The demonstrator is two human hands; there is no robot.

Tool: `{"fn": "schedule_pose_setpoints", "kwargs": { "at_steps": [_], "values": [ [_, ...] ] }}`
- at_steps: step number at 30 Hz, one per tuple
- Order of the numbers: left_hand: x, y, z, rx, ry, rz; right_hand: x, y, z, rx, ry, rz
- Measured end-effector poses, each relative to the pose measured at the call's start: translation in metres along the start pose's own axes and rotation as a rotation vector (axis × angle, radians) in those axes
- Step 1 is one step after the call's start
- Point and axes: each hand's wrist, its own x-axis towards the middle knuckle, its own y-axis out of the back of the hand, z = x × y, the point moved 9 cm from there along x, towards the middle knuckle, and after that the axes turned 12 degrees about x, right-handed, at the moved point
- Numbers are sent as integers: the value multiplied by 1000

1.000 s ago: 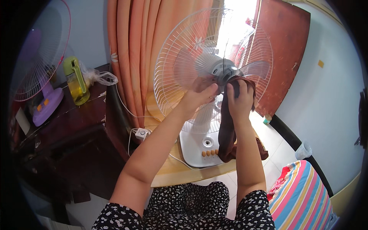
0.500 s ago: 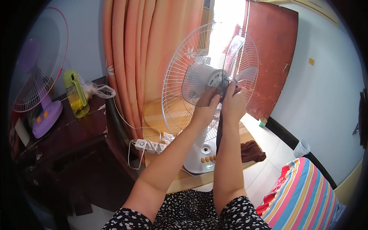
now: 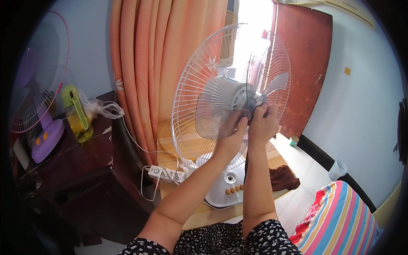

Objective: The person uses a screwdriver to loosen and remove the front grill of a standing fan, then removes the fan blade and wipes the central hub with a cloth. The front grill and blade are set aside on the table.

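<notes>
A table fan [image 3: 217,192] with a white base stands in front of me, its hub and blades uncovered at the front. Behind the grey see-through blades [image 3: 208,114] is a round white wire guard [image 3: 180,91]. My left hand [image 3: 231,127] is closed at the lower edge of a blade near the hub; its fingers show through the blade. Close beside it, my right hand [image 3: 262,123] pinches the blade piece just below the hub [image 3: 256,100]. The fingertips of both hands are partly hidden. Below, my forearms partly cover the base with its orange-brown buttons [image 3: 234,189].
The fan rests on a wooden table [image 3: 199,214]. Left of it lie a white power strip [image 3: 163,173] and cord. A dark cabinet [image 3: 85,155] holds a green-topped jug [image 3: 77,114] and purple fan [image 3: 46,136]. A brown cloth [image 3: 284,177] and striped cover [image 3: 340,221] are right.
Both hands have moved slightly down, staying by the hub. The blades have turned a little and the fan head now faces me at a slightly different angle. The whole view has shifted slightly.
</notes>
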Motion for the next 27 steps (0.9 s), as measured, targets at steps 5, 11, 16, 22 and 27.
{"fn": "schedule_pose_setpoints", "kwargs": {
  "at_steps": [5, 11, 16, 22, 27],
  "values": [
    [-1, -3, 3, -172, 42, -12, 3, -4, -3, 98, 112, -51],
    [1, -3, 6, -151, 67, -74, 8, -10, -3, 179, 130, -144],
    [5, 4, 9, -257, 134, -115, 5, -7, -19, 30, 537, -255],
    [4, 8, 9, -175, 153, -183, 9, -11, -42, 14, 1155, -601],
    [6, 6, 6, -176, 146, -222, 7, -14, -45, 115, 1210, -553]
  ]
}}
